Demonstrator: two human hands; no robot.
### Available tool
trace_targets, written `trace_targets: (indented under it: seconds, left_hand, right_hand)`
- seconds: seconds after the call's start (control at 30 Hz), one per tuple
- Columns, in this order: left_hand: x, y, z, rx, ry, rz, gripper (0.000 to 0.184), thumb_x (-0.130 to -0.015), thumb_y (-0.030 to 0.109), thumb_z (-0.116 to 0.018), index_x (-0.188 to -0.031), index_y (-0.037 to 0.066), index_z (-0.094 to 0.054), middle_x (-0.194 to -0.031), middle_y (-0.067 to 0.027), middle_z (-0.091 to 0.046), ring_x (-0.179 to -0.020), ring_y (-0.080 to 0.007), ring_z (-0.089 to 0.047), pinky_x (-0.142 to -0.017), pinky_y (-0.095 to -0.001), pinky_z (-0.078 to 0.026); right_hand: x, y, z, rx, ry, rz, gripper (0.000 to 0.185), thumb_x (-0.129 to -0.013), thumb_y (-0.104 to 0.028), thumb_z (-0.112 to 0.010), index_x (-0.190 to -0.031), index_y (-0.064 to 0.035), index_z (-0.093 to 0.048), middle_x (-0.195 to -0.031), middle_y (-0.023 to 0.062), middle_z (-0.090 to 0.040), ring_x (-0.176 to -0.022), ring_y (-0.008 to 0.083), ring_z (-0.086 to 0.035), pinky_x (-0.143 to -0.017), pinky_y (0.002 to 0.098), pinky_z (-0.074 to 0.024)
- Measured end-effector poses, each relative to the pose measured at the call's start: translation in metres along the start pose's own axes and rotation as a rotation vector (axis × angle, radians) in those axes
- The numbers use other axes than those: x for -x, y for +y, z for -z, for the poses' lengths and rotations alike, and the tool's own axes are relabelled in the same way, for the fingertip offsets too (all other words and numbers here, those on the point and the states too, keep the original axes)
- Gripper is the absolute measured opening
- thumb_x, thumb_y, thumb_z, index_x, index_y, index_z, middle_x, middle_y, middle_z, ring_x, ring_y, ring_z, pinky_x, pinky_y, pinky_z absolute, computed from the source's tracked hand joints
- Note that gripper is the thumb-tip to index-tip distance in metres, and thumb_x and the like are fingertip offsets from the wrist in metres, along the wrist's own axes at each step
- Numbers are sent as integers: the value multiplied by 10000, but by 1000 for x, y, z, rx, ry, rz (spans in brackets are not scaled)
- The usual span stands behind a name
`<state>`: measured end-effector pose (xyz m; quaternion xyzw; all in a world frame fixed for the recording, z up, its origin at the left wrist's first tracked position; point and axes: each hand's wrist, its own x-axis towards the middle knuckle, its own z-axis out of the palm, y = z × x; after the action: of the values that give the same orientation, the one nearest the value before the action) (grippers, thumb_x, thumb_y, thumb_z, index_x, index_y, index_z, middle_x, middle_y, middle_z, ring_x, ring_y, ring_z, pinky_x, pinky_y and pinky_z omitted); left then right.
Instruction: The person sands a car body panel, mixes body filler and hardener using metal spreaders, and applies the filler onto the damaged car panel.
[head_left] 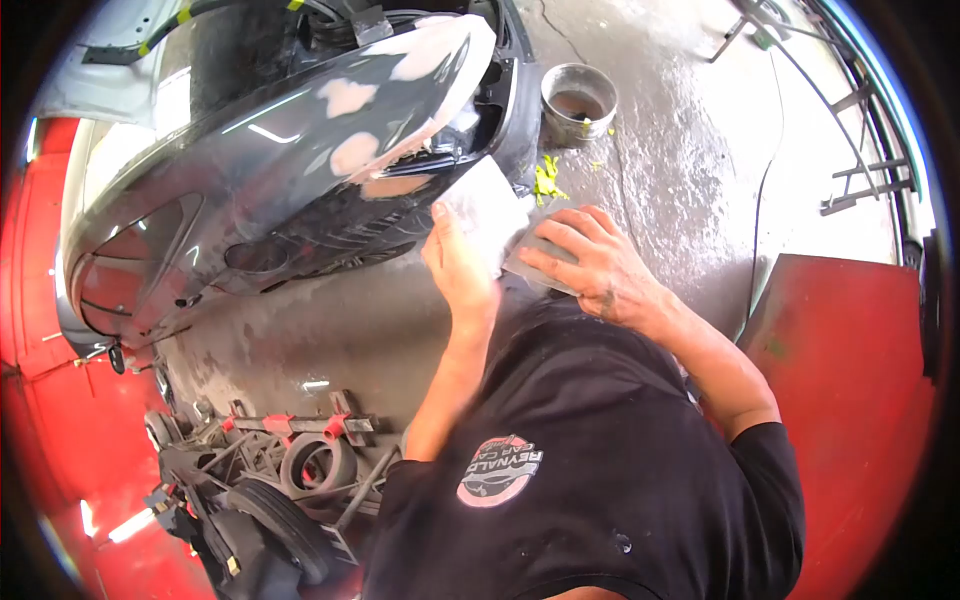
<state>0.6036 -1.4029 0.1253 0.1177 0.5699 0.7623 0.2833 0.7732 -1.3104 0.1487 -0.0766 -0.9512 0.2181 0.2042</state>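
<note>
My left hand [458, 262] is closed on the edge of a white flat sheet [484, 212], with the thumb laid over its near side. What the sheet is made of, I cannot tell. In my right hand [598, 262] is a thin grey flat piece [545, 262], its fingers spread across the top. The grey piece sits right beside the white sheet's right edge; whether they touch is unclear. Just beyond both hands stands a dark car [240, 190]. Its front panel carries pale filler patches [354, 155] and a whitish edge.
A metal bucket [578, 100] with dark contents stands on the wet concrete floor [680, 140]. Yellow-green scraps [548, 180] lie near it. Tyres [280, 525] and metal parts are piled lower left. A red panel [835, 400] is on the right, near a metal frame [865, 180].
</note>
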Motion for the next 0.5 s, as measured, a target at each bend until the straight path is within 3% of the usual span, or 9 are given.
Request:
trace_targets:
  seconds: [0.07, 0.13, 0.2, 0.3, 0.37, 0.5]
  left_hand:
    - [0, 9, 0, -6, 49, -26, 546, -1130, 401, -424, -1163, -93, -654, -1082, -144, -715, -926, -203, -698, -815, -350, -573]
    - [-5, 26, 2, 69, 45, -59, 522, -1119, 387, -447, -1240, -89, -624, -1177, -158, -693, -1006, -237, -701, -899, -383, -565]
    - [-10, 26, 9, 129, 20, -81, 482, -1098, 361, -507, -1309, -64, -593, -1237, -151, -679, -1062, -250, -696, -960, -409, -552]
    - [-4, 5, 13, 223, -108, 216, 423, -1079, 316, -542, -1307, -34, -607, -1245, -140, -681, -1094, -252, -683, -984, -420, -540]
    - [0, -25, 22, 563, -144, 570, 373, -1068, 244, -532, -1338, -6, -594, -1263, -138, -682, -1131, -267, -670, -1011, -421, -526]
    - [11, -14, 15, 451, -79, 404, 366, -1072, 239, -529, -1325, -18, -594, -1257, -140, -686, -1123, -271, -677, -1006, -418, -530]
  right_hand:
    - [14, 9, -1, -28, -18, -27, 675, -690, -10, -638, -1346, -171, -653, -1325, 107, -599, -1241, 342, -559, -1043, 488, -450]
    - [24, 24, -5, -38, -51, -82, 718, -674, 20, -617, -1365, -171, -648, -1332, 113, -599, -1233, 354, -565, -1034, 492, -465]
    - [19, 21, 5, -206, 63, -115, 765, -653, 54, -604, -1383, -175, -640, -1335, 123, -598, -1247, 364, -562, -1031, 498, -482]
    - [-1, 0, 30, -278, 118, -13, 801, -652, 79, -641, -1410, -178, -622, -1365, 139, -572, -1297, 393, -535, -1061, 490, -495]
    - [-8, -14, 35, -268, 90, 99, 791, -663, 66, -672, -1415, -173, -615, -1378, 146, -555, -1314, 405, -523, -1086, 477, -483]
    - [8, 6, 11, -203, -2, -65, 793, -713, 39, -685, -1463, -185, -556, -1392, 162, -532, -1326, 421, -514, -1093, 484, -477]
